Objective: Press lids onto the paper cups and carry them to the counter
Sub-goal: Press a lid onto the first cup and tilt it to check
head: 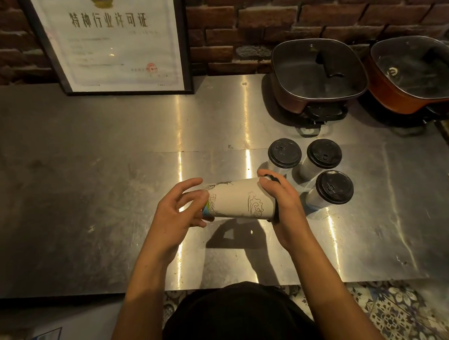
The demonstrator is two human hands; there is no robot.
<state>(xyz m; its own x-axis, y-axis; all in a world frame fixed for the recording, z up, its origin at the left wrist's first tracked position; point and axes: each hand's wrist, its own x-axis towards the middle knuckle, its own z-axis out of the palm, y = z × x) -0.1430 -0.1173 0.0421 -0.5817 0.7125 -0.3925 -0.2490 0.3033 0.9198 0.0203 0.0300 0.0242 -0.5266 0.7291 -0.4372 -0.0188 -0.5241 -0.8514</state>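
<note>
From the head view, you look down at a shiny metal table (pixel 89 190). You hold a paper cup (pixel 238 200) on its side, lifted off the table, near the middle. Your left hand (pixel 178 211) grips the bottom end of the cup with bent fingers. Your right hand (pixel 285 205) is wrapped round the top end, its fingers curled over the black lid (pixel 274 179).

Just right of your right hand stand three cups with lids on: a far left cup (pixel 284 153), a far right cup (pixel 324 154) and a near cup (pixel 335 187).

Two pots (pixel 317 71) sit far right by the brick wall. A framed paper (pixel 117 40) leans far left.
</note>
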